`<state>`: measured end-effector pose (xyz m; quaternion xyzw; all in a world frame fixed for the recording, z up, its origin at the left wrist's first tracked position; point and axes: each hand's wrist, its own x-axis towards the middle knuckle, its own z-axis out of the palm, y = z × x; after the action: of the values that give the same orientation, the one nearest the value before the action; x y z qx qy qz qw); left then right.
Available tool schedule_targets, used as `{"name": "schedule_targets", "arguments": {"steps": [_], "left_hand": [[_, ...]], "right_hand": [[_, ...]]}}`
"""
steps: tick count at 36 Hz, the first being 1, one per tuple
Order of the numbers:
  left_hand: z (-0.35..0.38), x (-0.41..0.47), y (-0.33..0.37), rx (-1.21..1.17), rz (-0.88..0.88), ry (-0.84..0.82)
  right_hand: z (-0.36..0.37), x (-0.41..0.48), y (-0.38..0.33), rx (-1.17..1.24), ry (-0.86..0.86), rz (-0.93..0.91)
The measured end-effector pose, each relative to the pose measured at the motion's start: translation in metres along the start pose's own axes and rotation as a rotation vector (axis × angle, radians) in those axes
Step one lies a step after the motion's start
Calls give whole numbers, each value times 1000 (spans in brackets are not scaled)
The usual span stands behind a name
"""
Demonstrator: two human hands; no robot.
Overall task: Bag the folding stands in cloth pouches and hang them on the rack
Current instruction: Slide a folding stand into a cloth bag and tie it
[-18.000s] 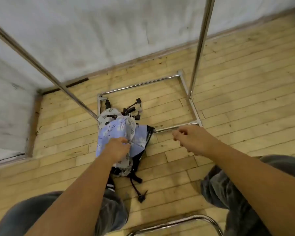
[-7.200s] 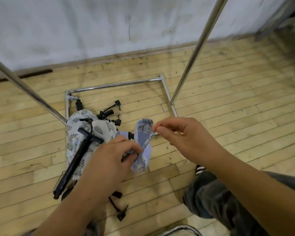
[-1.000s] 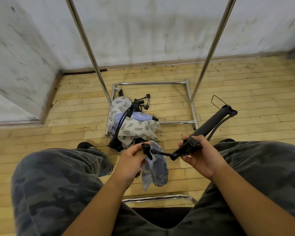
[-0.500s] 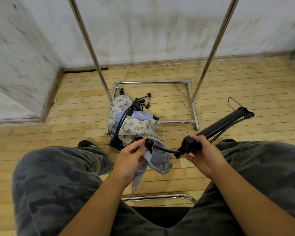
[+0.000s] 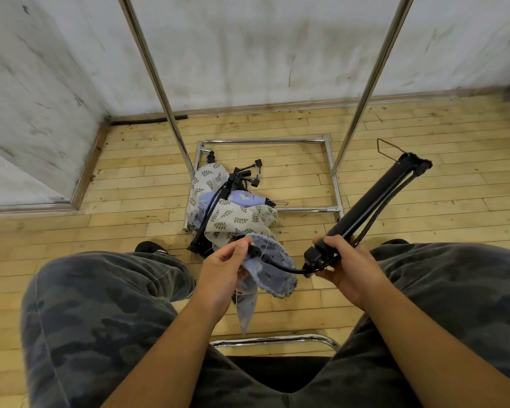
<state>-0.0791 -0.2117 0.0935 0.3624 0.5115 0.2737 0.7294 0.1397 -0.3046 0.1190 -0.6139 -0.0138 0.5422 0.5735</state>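
While the right hand (image 5: 348,265) grips one folding stand (image 5: 374,198), the left hand (image 5: 222,272) pinches one pouch (image 5: 273,279) — blue.

A slim black folding stand (image 5: 374,198), gripped in the right hand (image 5: 346,266), is looking matt, like painted metal with plastic joints. A pale blue cloth pouch (image 5: 277,278), held in the left hand (image 5: 223,269), is showing soft woven fabric with a frayed rim. Beyond the hands, a shiny chrome metal rack (image 5: 262,140) is gleaming smooth, and cream leaf-print cloth pouches (image 5: 233,219) are lying crumpled. The yellow wooden plank floor (image 5: 130,184) is showing a worn, dull finish.
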Motion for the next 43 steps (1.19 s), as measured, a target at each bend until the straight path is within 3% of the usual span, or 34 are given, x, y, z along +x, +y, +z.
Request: {"name": "schedule_targets", "arguments": {"steps": [10,28,43], "left_hand": [[-6,7,-3,67,26,26],[4,-2,-4,478,167,-14],[26,-20,9,-25,-12,-118]], "right_hand": [[1,-2,0,-36,-49,-62],[21,-17,-4,-24,-30,-198],[19,-19,35,-29,-34,-265]]}}
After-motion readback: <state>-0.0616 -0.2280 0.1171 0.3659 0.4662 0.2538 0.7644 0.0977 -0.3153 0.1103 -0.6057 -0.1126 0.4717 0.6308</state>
